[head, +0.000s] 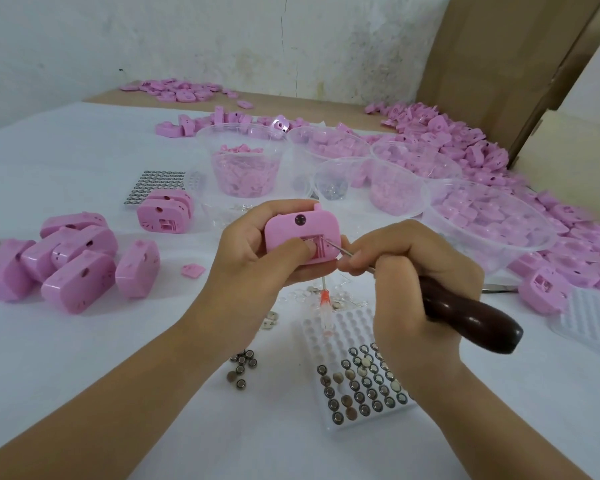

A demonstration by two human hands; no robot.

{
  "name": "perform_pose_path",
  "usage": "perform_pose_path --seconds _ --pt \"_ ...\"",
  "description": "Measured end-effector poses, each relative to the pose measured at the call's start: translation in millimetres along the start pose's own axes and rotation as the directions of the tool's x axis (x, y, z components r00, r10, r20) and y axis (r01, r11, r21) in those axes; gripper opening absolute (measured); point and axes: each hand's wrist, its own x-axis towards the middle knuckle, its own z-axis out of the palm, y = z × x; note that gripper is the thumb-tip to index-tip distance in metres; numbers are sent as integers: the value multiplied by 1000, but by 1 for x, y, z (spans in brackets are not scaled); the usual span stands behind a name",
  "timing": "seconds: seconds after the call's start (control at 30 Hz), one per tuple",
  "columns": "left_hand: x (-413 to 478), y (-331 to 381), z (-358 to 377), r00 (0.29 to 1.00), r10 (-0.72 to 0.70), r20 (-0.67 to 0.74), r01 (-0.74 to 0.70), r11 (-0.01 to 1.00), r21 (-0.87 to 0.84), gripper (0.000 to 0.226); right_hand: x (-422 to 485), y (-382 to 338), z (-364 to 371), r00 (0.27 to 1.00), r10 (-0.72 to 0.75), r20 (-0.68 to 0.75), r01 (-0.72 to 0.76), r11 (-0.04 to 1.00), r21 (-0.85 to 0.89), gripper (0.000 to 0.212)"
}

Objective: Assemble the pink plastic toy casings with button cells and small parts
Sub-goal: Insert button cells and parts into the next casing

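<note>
My left hand (253, 251) grips a pink toy casing (300, 226) above the middle of the table, its thumb pressing at the open battery compartment. My right hand (409, 271) grips a tool with a dark wooden handle (471, 317); its thin metal tip pokes into that compartment. Below the hands a white tray (329, 332) holds rows of button cells (364, 386), and loose button cells (242, 367) lie to its left. A small pink cover (193, 270) lies on the cloth.
Pink casings (66, 261) are heaped at the left, two more (165, 211) beside a sheet of cells (156, 183). Clear tubs (243, 161) and a clear bowl (489, 223) of pink parts stand behind. A long pile of casings (465, 147) runs along cardboard boxes at the right.
</note>
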Motion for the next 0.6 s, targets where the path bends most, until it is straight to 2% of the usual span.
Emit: perform_pose_path --seconds 0.07,0.27,0.47,0.6 --pt "0 0 1 1000 2 9 -2 1000 5 30 -8 -2 -4 997 -70 -22 70 998 -4 25" --pt "0 0 1 1000 4 -2 -4 1000 -7 28 -5 0 0 997 -69 -24 67 996 -61 22" --pt "-1 -3 0 1000 12 15 -13 999 42 33 -4 -2 -2 1000 -20 -3 20 995 -102 24" --pt "-2 -6 1 1000 13 1 -13 995 97 29 -4 0 -2 999 34 -13 -36 990 -134 31"
